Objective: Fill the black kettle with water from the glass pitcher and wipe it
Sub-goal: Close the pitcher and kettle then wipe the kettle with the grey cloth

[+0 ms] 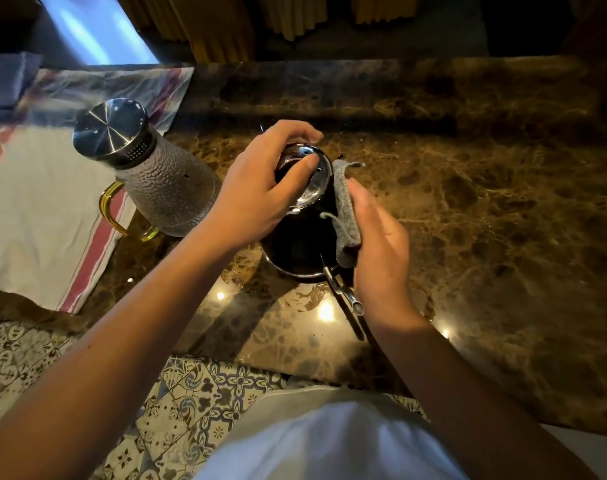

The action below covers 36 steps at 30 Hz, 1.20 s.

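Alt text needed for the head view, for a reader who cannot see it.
A person's left hand grips the top of a black kettle on a marble counter while the right hand presses a grey cloth against its side. A lidded glass pitcher stands to the left.

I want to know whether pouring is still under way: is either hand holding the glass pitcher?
No. The glass pitcher stands alone with its lid on, while the left hand grips the kettle's lid and the right hand presses a grey cloth against the black kettle.
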Tool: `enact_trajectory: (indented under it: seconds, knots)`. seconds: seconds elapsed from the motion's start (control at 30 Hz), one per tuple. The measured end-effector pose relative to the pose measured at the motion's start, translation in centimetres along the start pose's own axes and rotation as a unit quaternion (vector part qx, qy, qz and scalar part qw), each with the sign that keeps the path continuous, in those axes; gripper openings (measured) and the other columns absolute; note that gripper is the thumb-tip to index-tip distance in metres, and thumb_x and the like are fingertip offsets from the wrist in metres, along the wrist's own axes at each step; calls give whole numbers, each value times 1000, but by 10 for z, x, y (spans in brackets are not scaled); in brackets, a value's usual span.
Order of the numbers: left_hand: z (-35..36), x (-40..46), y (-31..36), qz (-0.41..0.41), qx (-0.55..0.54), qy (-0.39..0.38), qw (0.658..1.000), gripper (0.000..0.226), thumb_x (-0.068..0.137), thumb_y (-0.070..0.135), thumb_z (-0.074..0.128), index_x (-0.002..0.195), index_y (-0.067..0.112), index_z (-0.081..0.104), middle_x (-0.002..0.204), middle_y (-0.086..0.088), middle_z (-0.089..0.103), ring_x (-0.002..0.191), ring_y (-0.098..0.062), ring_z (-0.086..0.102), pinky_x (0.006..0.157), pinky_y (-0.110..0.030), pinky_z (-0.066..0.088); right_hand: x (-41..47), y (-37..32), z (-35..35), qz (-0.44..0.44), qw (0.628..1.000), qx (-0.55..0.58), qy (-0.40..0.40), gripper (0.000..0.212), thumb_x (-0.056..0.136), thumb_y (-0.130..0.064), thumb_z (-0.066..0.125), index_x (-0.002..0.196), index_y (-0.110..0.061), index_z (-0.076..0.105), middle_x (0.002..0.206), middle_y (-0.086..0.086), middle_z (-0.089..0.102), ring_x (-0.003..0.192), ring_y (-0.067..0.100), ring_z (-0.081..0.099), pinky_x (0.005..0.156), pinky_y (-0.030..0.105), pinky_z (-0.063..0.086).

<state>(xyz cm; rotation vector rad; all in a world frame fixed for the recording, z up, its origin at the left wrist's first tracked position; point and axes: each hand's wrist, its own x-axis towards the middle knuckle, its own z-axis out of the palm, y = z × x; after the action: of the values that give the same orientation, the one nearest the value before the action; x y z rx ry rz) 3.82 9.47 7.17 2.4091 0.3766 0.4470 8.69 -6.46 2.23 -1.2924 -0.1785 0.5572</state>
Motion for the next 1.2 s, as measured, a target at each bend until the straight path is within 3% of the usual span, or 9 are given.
enact_trajectory:
  seconds: [0.07,0.3,0.4,0.53,0.63,0.73,0.93,1.07,1.2]
  knots:
    - [1,0,-1,2,-6,3,1000,32,106,29,55,137,20,53,128,8,63,117,-12,63,100,-45,56,10,7,3,-81,993,-84,10,24,104,-25,63,125,-33,70,133,-9,70,131,8,61,114,44,49]
    - [2,3,-4,40,3,9,999,33,107,22,55,139,15,60,131,6,63,121,-8,61,103,-31,52,40,25,13,-144,968,-192,-67,51,111,-40,29,156,-21,44,156,-10,49,144,1,44,123,36,36]
    - [2,3,-4,35,5,10,999,33,107,23,54,139,17,61,131,7,63,121,-8,61,103,-30,51,52,21,20,-131,971,-190,-68,56,109,-40,24,151,-16,51,152,-4,54,140,-2,46,122,28,35]
    - [5,2,-5,16,6,15,1000,36,106,32,54,139,18,60,132,9,63,122,-8,61,104,-39,53,69,30,10,-94,972,-200,-75,53,111,-42,26,138,-20,66,135,1,69,130,12,61,115,45,45]
    - [6,1,-1,7,2,22,1000,41,99,45,58,133,22,61,126,13,62,119,-7,61,102,-44,53,46,53,-2,-95,970,-214,-66,52,109,-45,23,155,-31,43,163,-6,41,153,7,35,128,45,28]
    - [5,2,-1,1,-14,20,1000,42,97,48,57,132,24,63,126,19,62,123,-8,61,104,-49,53,17,65,-5,-102,963,-241,-67,53,105,-52,21,157,-44,18,171,-16,17,158,-3,10,132,41,15]
    - [3,5,-10,18,-30,-11,999,35,107,29,56,141,24,62,137,40,44,154,-6,34,124,-48,37,52,38,15,-149,970,-182,-67,51,107,-47,23,149,-29,47,157,-6,48,149,10,41,125,48,33]
    - [3,6,-14,25,-30,-4,999,36,107,31,55,140,20,63,145,9,62,154,-11,36,124,-49,36,58,56,10,-193,957,-213,-41,43,108,-35,23,145,-27,43,142,-23,47,136,-17,40,117,20,32]
    - [4,6,-14,23,-26,6,999,35,106,30,55,139,23,64,143,8,63,151,-11,41,121,-51,38,41,68,-7,-148,956,-247,-57,51,111,-32,23,158,-17,36,160,-16,34,145,-21,22,119,7,16]
